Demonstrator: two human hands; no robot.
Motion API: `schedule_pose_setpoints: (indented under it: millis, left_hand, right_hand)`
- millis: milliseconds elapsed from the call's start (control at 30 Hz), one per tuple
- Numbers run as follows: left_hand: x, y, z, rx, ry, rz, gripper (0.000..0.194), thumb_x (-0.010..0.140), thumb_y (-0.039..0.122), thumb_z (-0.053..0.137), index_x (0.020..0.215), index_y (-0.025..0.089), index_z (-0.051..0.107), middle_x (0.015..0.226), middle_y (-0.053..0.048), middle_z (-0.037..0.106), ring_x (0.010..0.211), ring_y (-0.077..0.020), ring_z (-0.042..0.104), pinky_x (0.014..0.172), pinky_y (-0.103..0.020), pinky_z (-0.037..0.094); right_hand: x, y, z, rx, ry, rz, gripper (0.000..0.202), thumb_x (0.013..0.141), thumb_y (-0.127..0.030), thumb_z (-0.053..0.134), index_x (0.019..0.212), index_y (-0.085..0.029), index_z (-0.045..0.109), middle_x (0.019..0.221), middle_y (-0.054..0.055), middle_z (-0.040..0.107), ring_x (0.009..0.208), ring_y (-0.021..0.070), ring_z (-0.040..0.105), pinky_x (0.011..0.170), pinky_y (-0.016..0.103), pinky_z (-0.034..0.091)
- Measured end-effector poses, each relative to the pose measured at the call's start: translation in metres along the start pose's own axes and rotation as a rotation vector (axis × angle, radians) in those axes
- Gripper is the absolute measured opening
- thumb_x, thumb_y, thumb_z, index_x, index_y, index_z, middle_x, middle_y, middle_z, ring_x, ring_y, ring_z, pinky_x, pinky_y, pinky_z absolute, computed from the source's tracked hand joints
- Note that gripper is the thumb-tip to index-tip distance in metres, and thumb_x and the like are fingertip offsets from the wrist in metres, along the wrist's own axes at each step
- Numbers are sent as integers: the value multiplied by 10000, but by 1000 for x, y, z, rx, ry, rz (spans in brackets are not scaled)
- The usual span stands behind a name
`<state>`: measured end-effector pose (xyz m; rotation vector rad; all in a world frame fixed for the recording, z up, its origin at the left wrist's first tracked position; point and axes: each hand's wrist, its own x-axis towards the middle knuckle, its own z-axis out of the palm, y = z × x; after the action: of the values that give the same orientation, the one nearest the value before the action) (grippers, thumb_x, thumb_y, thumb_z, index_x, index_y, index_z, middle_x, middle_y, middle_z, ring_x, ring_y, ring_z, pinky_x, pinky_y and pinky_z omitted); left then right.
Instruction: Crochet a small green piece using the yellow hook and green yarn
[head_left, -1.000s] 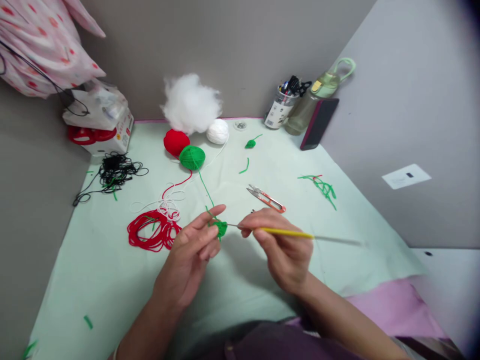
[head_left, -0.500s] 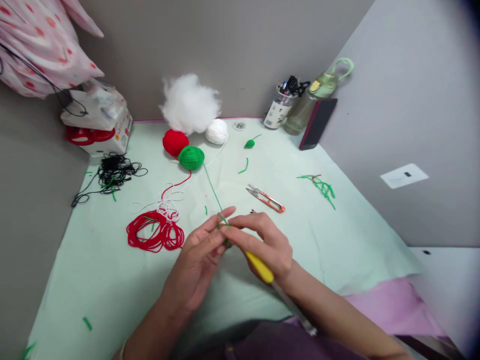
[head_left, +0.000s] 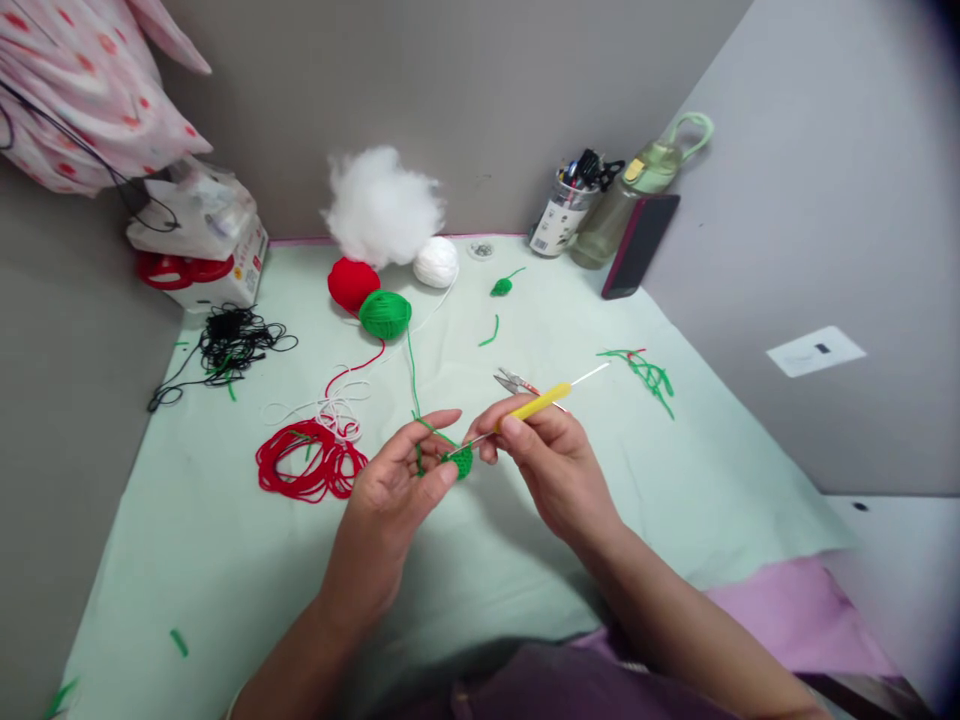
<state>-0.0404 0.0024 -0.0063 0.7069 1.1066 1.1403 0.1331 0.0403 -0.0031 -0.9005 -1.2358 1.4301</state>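
Note:
A small round green crocheted piece (head_left: 462, 461) is pinched between the fingers of my left hand (head_left: 401, 478), with green yarn running over the raised index finger. That strand leads back to the green yarn ball (head_left: 385, 316). My right hand (head_left: 551, 460) grips a crochet hook by its yellow handle (head_left: 541, 402). The hook's thin metal tip meets the top of the green piece, and its other metal end points up and right. Behind my right hand lie orange-handled thread snips (head_left: 516, 381), partly covered.
Red (head_left: 353, 285) and white (head_left: 436, 262) yarn balls sit by white stuffing (head_left: 385, 207) at the back. Red yarn loops (head_left: 300, 465) and tangled black cord (head_left: 232, 345) lie left. Green scraps (head_left: 649, 374), a phone (head_left: 640, 247) and a bottle (head_left: 607, 215) are at right.
My right hand has turned the hook, so its handle now points up and right instead of down toward me. The green piece has come into clearer view at my left fingertips.

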Motion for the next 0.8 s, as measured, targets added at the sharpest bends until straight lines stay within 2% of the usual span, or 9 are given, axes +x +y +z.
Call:
schedule_pose_setpoints:
  millis: [100,200,333,433,533,600,667,733,800]
  left_hand:
    - [2,1,-2,13,14,-2,340,812,298,845,1149,281,802,866,6,655,859,-165,602,816,-276,479]
    - [1,1,-2,57,40,16,345,810,274,836,1152,273,799,860,8,649,864,-168,605,826,-278,478]
    - [-2,-1,2,133,120,67,336,808,224,823,1138,286,804,855,26,640,858,-142,587,863,-253,458]
    - [-5,-3,6,90,177,92,375,779,199,845,1141,287,802,834,40,629,801,-117,563,824,-226,459]
    - [-5,-2,10,-85,138,-13,468,748,237,895,1200,273,780,834,40,640,766,-105,568,746,-204,473]
    - [-4,0,9,-245,45,-155,498,758,278,904,1236,244,769,756,48,612,669,-84,531,689,-193,473]
    - [-1,3,7,-374,-24,-245,477,788,283,888,1244,203,772,594,92,493,527,-53,391,675,-194,483]
    - [0,6,3,-424,-11,-238,425,809,250,871,1218,173,785,492,136,349,471,-44,252,721,-206,508]
    - [1,7,1,-395,22,-186,405,818,224,861,1214,181,786,492,134,360,475,-43,251,756,-206,510]
  right_hand:
    - [-2,-3,-1,-23,-25,-22,248,1023,-412,652,928,-214,767,852,27,743,708,136,678,702,290,592]
    - [-7,-6,0,-203,-29,-145,216,1062,-322,585,967,-222,751,905,38,758,732,142,706,719,296,607]
    - [-15,-1,2,-595,-96,-479,193,1070,-206,520,1120,-235,704,979,71,785,843,190,736,777,349,615]
    - [-17,8,3,-820,-132,-729,245,1041,-157,531,1228,-233,671,1033,106,801,887,224,743,790,378,610]
    - [-16,11,2,-979,-125,-861,276,1016,-127,562,1229,-237,700,1026,113,807,858,227,750,745,361,615]
    - [-16,9,2,-1017,-132,-868,297,1004,-112,594,1212,-275,731,1042,92,809,911,228,760,784,362,632]
    - [-17,7,1,-905,-116,-798,293,1013,-135,604,1214,-296,745,1072,79,807,954,228,761,818,376,641]
    - [-17,4,1,-669,-37,-647,254,1037,-173,588,1199,-277,754,1031,78,799,912,219,755,796,381,637]
    - [-15,2,1,-393,46,-460,211,1054,-217,579,1133,-255,771,944,65,781,797,193,728,728,359,621]
